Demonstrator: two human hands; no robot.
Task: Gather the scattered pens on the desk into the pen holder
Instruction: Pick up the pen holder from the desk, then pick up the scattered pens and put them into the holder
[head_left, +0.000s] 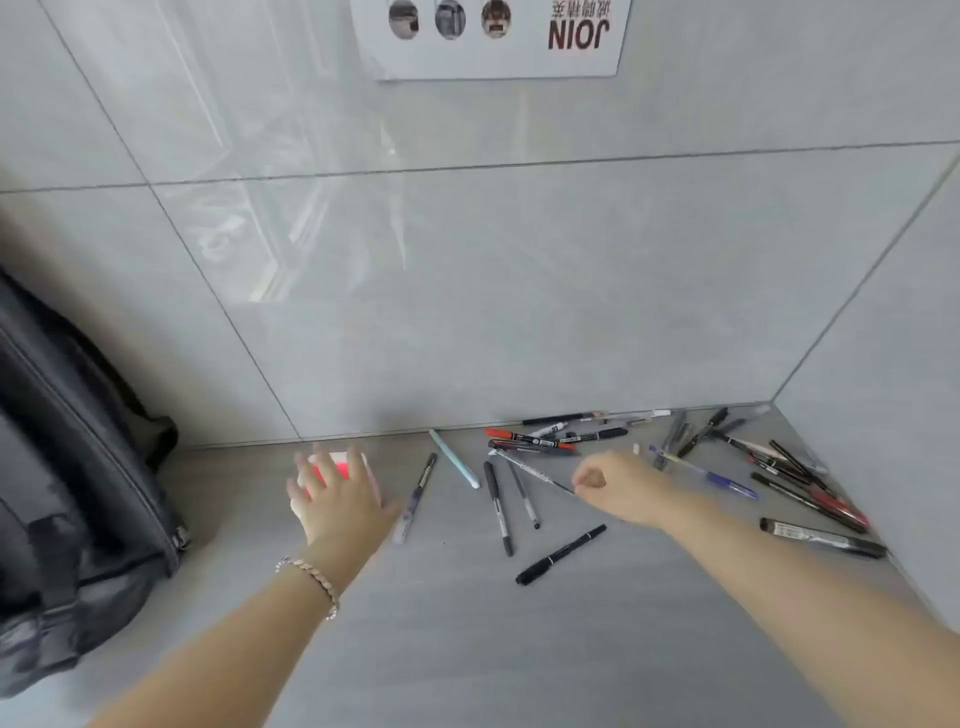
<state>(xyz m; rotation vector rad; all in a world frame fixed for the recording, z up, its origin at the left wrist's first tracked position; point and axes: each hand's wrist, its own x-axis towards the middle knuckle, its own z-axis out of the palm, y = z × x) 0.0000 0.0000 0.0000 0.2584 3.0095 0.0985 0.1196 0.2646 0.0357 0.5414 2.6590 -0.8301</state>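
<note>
Several pens lie scattered on the grey desk (467, 623), most of them to the right near the wall. My left hand (337, 501) is spread open over a small red and white pen holder (338, 466), hiding most of it. I cannot tell whether the hand touches it. A translucent pen (415, 499) lies just right of that hand. My right hand (618, 488) is pinched on the end of a thin grey pen (535, 470). Near it lie a light blue pen (454, 459), two grey pens (498, 509), red markers (530, 440), a black marker (561, 555) and a blue pen (722, 478).
A dark backpack (78, 493) stands at the left edge of the desk. Tiled walls close the desk at the back and on the right. A pile of dark and red pens (800, 478) sits in the right corner. A poster (493, 36) hangs high on the wall.
</note>
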